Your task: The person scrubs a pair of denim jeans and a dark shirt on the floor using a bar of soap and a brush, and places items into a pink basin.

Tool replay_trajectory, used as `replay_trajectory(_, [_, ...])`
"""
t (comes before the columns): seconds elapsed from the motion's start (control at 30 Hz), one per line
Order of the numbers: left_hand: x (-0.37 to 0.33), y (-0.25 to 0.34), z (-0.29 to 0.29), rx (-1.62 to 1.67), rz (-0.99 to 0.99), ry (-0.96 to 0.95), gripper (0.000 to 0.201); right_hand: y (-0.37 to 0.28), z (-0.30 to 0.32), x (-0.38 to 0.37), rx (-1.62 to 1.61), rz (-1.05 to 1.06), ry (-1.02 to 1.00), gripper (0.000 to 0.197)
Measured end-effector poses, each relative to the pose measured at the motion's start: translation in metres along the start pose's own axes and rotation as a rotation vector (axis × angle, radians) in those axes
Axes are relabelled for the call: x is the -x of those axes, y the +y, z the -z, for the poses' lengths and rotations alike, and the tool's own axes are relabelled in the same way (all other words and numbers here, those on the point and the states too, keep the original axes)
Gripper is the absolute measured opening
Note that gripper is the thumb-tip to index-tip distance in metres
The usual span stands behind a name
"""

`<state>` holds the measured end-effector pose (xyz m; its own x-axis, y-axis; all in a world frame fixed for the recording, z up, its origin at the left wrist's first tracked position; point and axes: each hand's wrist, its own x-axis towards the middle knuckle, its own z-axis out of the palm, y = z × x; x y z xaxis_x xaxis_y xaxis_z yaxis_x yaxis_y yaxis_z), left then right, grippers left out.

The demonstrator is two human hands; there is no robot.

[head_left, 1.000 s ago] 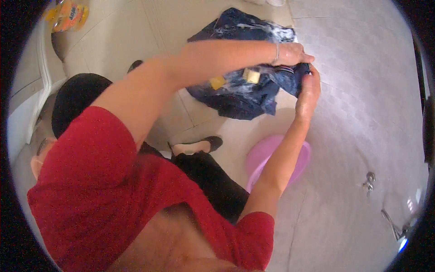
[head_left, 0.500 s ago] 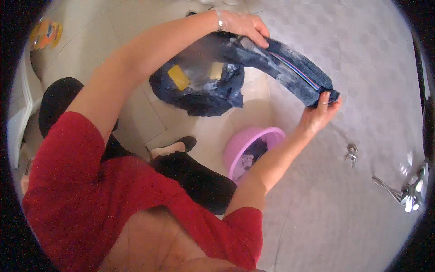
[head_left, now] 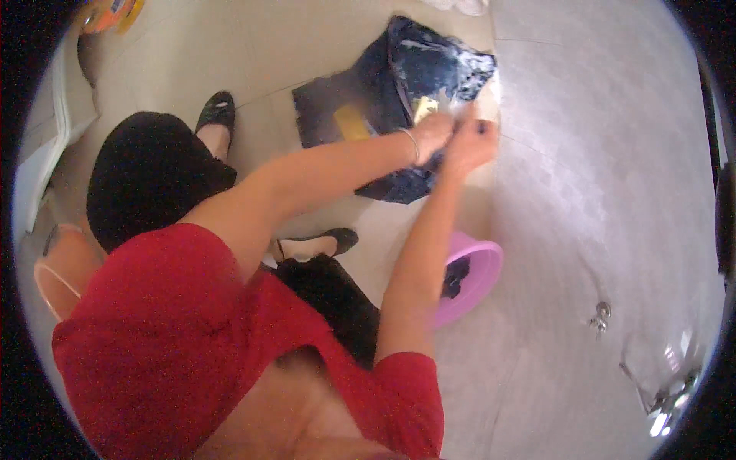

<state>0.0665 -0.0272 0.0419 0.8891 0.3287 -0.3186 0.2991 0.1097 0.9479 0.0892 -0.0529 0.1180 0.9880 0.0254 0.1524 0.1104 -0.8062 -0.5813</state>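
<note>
A dark blue denim garment (head_left: 437,65), streaked with white suds, lies bunched on the tiled floor in front of me. My left hand (head_left: 434,136) is down at its near right part, closed on the denim, its fingertips partly hidden. Right beside it, my right hand (head_left: 471,144) is curled closed on the same cloth, slightly blurred. A pale yellow soap bar (head_left: 425,109) rests on the garment just beyond my left hand. Another, deeper yellow soap bar (head_left: 352,123) lies on the cloth further left.
A pink basin (head_left: 491,268) with dark cloth inside stands near my right forearm. On the grey wall at right are a small tap (head_left: 602,316) and a chrome mixer (head_left: 668,402). White plastic furniture (head_left: 57,142) and an orange-yellow container (head_left: 113,15) are at left.
The trouser leg that was stretched up between my hands is lowered onto the pile. Both hands have come down and together, my right hand moving left. The view has shifted.
</note>
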Motion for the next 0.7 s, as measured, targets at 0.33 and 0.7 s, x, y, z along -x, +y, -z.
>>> replay_trajectory(0.33, [0.021, -0.012, -0.017, 0.561, -0.006, 0.077, 0.023, 0.024, -0.016, 0.003, 0.144, -0.1, -0.115, 0.044])
replay_trajectory(0.7, [-0.002, -0.017, -0.003, 0.273, -0.038, -0.032, 0.036, 0.022, -0.019, 0.009, 0.184, -0.031, 0.033, 0.039])
